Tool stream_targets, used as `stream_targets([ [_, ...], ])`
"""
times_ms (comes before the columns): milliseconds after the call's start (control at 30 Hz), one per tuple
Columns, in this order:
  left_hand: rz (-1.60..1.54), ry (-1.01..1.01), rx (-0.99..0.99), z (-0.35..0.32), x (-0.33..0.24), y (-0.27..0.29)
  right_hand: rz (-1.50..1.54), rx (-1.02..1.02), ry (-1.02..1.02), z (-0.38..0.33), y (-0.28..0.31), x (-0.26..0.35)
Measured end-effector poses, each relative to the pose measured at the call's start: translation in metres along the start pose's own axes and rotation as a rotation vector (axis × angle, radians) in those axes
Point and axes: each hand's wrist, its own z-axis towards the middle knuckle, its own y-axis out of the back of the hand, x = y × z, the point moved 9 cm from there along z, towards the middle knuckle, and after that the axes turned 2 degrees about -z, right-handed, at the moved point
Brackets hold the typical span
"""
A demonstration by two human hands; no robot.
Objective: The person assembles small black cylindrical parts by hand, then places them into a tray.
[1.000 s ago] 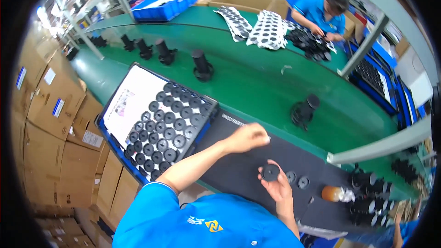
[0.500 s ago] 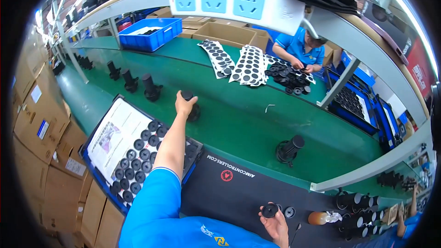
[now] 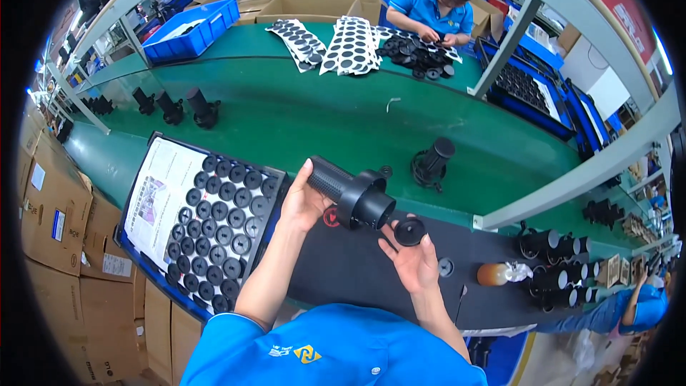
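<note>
My left hand [image 3: 303, 204] is wrapped round the textured barrel of a black cylindrical part with a wide collar [image 3: 354, 196]. The part lies tilted in the air, its open end turned down to the right. My right hand [image 3: 414, 266] holds a round black cap [image 3: 410, 231] just below that end, apart from it or barely touching; I cannot tell which. Below the hands lies a black mat [image 3: 329, 271], with a small round disc [image 3: 445, 266] on it to the right.
Many black caps fill a tray [image 3: 275, 207] at left. Similar cylindrical parts [image 3: 204, 109] stand on the green bench, one [image 3: 433, 163] to the right. A brown-capped bottle [image 3: 493, 274] lies near black cups [image 3: 547, 279]. Across the bench, a co-worker [image 3: 436, 11] handles black discs beside dotted sheets [image 3: 350, 46].
My left hand has brought the cylindrical part from the far bench to in front of me and tipped it over. My right hand has raised the cap to the part's open end.
</note>
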Motion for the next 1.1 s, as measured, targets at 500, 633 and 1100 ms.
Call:
stream_targets([
  [500, -0.229, 0.051, -0.026, -0.045, 0.048, 0.003, -0.086, 0.027, 0.166, -0.041, -0.002, 0.011],
  [633, -0.303, 0.003, -0.093, -0.036, 0.051, 0.031, -0.075, 0.060, 0.174, -0.042, -0.007, 0.007],
  [1100, -0.511, -0.141, 0.011, -0.049, 0.031, 0.004, -0.423, -0.017, 0.071, -0.052, -0.013, -0.018],
])
